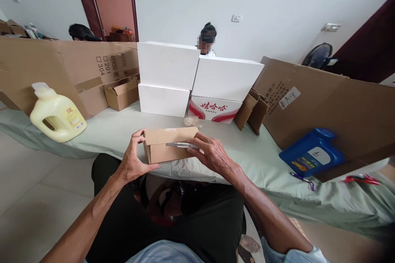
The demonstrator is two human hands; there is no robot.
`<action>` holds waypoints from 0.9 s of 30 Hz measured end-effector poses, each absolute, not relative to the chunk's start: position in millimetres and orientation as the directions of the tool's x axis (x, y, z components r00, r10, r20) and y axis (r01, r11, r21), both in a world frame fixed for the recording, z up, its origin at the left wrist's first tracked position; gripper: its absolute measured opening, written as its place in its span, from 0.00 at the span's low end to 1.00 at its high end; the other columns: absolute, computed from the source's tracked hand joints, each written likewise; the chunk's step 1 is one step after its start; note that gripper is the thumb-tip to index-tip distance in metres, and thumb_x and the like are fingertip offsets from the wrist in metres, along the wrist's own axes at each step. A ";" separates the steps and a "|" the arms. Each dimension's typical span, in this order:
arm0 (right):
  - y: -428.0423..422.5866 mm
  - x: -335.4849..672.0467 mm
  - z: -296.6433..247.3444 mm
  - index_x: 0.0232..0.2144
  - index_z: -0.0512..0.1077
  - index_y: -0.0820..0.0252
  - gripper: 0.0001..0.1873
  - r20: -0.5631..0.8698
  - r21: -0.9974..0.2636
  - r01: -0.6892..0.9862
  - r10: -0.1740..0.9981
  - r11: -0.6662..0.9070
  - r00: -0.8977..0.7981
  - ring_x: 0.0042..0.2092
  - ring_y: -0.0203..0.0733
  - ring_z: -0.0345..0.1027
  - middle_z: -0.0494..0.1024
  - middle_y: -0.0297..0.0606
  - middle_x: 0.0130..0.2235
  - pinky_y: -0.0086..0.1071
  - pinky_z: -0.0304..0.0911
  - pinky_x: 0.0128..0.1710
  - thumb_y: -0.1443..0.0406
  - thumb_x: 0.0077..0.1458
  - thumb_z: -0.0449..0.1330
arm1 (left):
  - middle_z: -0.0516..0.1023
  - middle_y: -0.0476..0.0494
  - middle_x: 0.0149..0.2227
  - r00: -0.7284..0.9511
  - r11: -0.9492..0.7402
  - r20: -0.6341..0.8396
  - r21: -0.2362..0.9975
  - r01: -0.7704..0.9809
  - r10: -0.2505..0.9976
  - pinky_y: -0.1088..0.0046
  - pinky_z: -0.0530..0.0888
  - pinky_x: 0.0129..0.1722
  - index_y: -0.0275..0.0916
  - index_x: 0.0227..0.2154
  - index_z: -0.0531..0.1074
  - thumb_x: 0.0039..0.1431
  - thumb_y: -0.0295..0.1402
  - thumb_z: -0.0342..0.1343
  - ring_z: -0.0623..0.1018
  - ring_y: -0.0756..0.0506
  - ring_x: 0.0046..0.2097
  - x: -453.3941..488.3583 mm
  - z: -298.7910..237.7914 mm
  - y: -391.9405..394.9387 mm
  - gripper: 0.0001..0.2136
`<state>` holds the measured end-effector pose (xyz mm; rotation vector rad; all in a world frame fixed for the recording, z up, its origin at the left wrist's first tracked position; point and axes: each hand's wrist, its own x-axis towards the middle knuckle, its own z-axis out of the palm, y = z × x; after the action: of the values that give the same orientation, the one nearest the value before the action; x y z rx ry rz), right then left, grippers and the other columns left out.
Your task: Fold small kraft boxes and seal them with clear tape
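The small cardboard box [163, 150] sits closed at the near edge of the cloth-covered table [117, 129], with a grey tool [180, 145] lying flat along its front face. The left hand [132, 160] clamps the box's left end, thumb low in front and fingers over the top. The right hand [212, 154] is closed on the tool at the box's right end. To do this well, I judge the left hand should brace firmly while the tool stays level and clear of that thumb. White boxes [168, 63] stand behind.
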<state>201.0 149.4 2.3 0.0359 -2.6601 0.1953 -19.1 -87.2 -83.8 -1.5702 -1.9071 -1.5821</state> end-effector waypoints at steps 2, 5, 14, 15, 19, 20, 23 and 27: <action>148.8 201.2 2.4 0.48 0.77 0.56 0.16 0.481 -0.103 -0.073 -0.015 0.992 -0.877 0.43 0.42 0.72 0.78 0.41 0.43 0.32 0.57 0.37 0.59 0.80 0.51 | 0.64 0.23 0.72 -0.413 -0.139 0.706 0.582 0.801 0.575 0.45 0.69 0.70 0.45 0.56 0.61 0.44 0.38 0.81 0.68 0.28 0.74 -19.2 -83.6 -86.9 0.41; 149.3 200.1 3.1 0.44 0.76 0.57 0.17 0.523 -0.050 -0.089 -0.050 0.995 -0.851 0.41 0.43 0.70 0.78 0.41 0.39 0.34 0.57 0.39 0.60 0.81 0.50 | 0.64 0.23 0.72 -0.413 -0.139 0.706 0.582 0.801 0.575 0.46 0.69 0.70 0.45 0.56 0.61 0.44 0.39 0.81 0.68 0.28 0.74 -19.0 -82.9 -86.3 0.41; 150.3 196.6 4.2 0.41 0.75 0.58 0.15 0.561 0.117 -0.071 -0.125 0.991 -0.819 0.33 0.39 0.63 0.75 0.35 0.33 0.36 0.49 0.36 0.64 0.80 0.51 | 0.63 0.22 0.73 -0.424 -0.142 0.691 0.603 0.785 0.586 0.47 0.70 0.69 0.45 0.56 0.61 0.44 0.41 0.81 0.68 0.28 0.75 -17.4 -81.3 -84.7 0.41; 149.1 196.0 5.4 0.41 0.74 0.58 0.15 0.563 0.135 -0.075 -0.139 0.988 -0.815 0.33 0.39 0.63 0.74 0.35 0.33 0.36 0.49 0.36 0.64 0.80 0.51 | 0.63 0.22 0.73 -0.424 -0.143 0.690 0.604 0.784 0.586 0.47 0.70 0.69 0.45 0.56 0.61 0.45 0.41 0.80 0.68 0.28 0.75 -17.2 -81.1 -84.5 0.41; 144.9 193.1 12.6 0.37 0.73 0.58 0.16 0.566 0.216 -0.062 -0.177 0.974 -0.805 0.32 0.39 0.57 0.72 0.34 0.32 0.36 0.47 0.37 0.67 0.79 0.50 | 0.63 0.23 0.73 -0.423 -0.153 0.693 0.605 0.781 0.584 0.47 0.69 0.69 0.45 0.56 0.62 0.44 0.40 0.81 0.68 0.28 0.74 -16.9 -80.1 -84.5 0.40; 144.7 192.7 14.2 0.36 0.72 0.58 0.17 0.569 0.233 -0.052 -0.179 0.971 -0.803 0.31 0.39 0.56 0.72 0.34 0.32 0.37 0.46 0.37 0.68 0.79 0.50 | 0.63 0.23 0.73 -0.423 -0.153 0.692 0.607 0.780 0.585 0.47 0.69 0.69 0.45 0.56 0.62 0.44 0.40 0.81 0.68 0.28 0.74 -16.9 -79.9 -84.7 0.40; 146.3 192.7 16.3 0.35 0.71 0.58 0.16 0.565 0.270 -0.043 -0.195 0.962 -0.802 0.31 0.39 0.54 0.71 0.33 0.31 0.37 0.45 0.37 0.69 0.78 0.51 | 0.63 0.22 0.73 -0.422 -0.150 0.687 0.608 0.779 0.592 0.47 0.69 0.70 0.45 0.56 0.61 0.45 0.39 0.81 0.68 0.28 0.74 -17.4 -80.1 -85.5 0.40; 149.4 193.0 15.0 0.34 0.70 0.58 0.16 0.555 0.303 -0.053 -0.221 0.952 -0.802 0.31 0.38 0.53 0.70 0.33 0.31 0.38 0.44 0.36 0.70 0.77 0.52 | 0.63 0.22 0.73 -0.421 -0.147 0.686 0.606 0.781 0.594 0.47 0.69 0.70 0.45 0.56 0.61 0.44 0.38 0.81 0.67 0.28 0.75 -17.3 -80.8 -85.9 0.41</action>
<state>193.0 149.4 15.0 0.1934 -2.4852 -0.3633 -17.3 -85.9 -80.8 -1.5818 -1.9284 -1.6077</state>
